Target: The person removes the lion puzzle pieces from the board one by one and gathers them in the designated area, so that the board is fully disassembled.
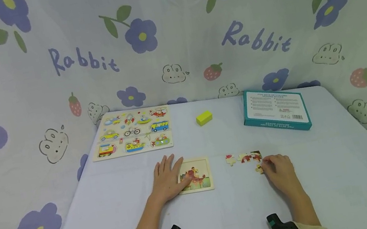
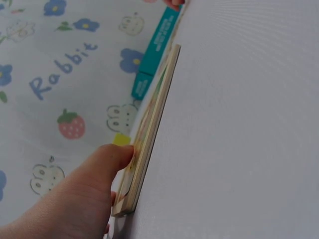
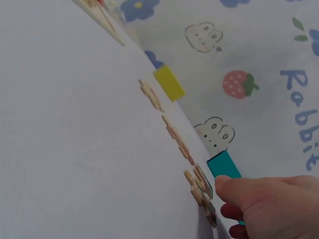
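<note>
My left hand rests spread on the left side of a small square wooden puzzle board, partly filled with an animal picture. Its thumb lies over the board's face in the left wrist view. To the right, my right hand pinches the edge of a small puzzle piece between thumb and curled fingers; the fingertips are partly hidden. Just above it lie a dark-cornered piece and a brown-and-cream piece. A piece with a red patch sits farther left, apart from them.
A larger wooden vehicle puzzle lies at the back left. Behind the small board stands a yellow block. A teal box lies at the back right, near the patterned cloth backdrop. White cloth covers the table.
</note>
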Demonstrator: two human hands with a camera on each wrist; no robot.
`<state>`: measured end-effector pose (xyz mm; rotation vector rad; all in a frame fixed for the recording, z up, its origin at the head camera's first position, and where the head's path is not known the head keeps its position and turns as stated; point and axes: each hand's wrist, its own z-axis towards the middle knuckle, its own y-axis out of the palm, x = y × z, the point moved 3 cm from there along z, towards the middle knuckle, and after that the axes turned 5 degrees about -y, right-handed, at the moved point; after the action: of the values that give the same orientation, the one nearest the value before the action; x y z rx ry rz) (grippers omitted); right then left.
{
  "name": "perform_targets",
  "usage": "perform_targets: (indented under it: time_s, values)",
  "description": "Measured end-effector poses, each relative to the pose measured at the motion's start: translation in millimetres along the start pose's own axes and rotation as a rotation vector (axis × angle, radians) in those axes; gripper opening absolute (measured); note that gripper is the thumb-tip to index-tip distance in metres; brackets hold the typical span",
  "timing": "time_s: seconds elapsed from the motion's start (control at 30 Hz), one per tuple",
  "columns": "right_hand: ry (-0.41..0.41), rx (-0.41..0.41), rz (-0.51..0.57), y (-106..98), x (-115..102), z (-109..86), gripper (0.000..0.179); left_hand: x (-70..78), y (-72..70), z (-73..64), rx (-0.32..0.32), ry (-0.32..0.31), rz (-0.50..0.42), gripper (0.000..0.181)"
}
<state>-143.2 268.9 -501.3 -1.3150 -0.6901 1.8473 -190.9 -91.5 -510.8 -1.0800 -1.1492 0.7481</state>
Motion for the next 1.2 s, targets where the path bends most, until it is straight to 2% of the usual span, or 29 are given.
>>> perform_targets:
  time_s: [0.17, 0.4, 0.53, 0.9, 1.07, 1.2]
  values:
    - [-0.061, 0.011, 0.041, 4, -13, 2.7, 0.017, 0.0, -0.8, -1.8, 0.018, 0.006, -0.006, 0.069]
    - [-0.11, -0.059, 0.077, 13, -36, 13.7, 0.016, 1.5, -5.0, -3.3, 0.057, 0.023, -0.03, 0.066]
    - [-0.185, -0.074, 0.083, 17, -53, 22.8, 0.014, 0.7, -4.9, -3.0, 0.056, 0.025, -0.023, 0.068]
    - [-0.363, -0.122, 0.033, 38, -94, 40.2, 0.018, -4.8, -8.4, -2.6, -0.021, 0.038, -0.04, 0.082]
    - [-0.387, -0.163, -0.03, 52, -107, 45.8, 0.019, -12.5, -11.9, -1.9, -0.026, 0.05, -0.078, 0.078]
    - [-0.387, -0.2, -0.024, 57, -119, 49.1, 0.02, -15.1, -12.0, -1.2, -0.036, 0.05, -0.103, 0.076]
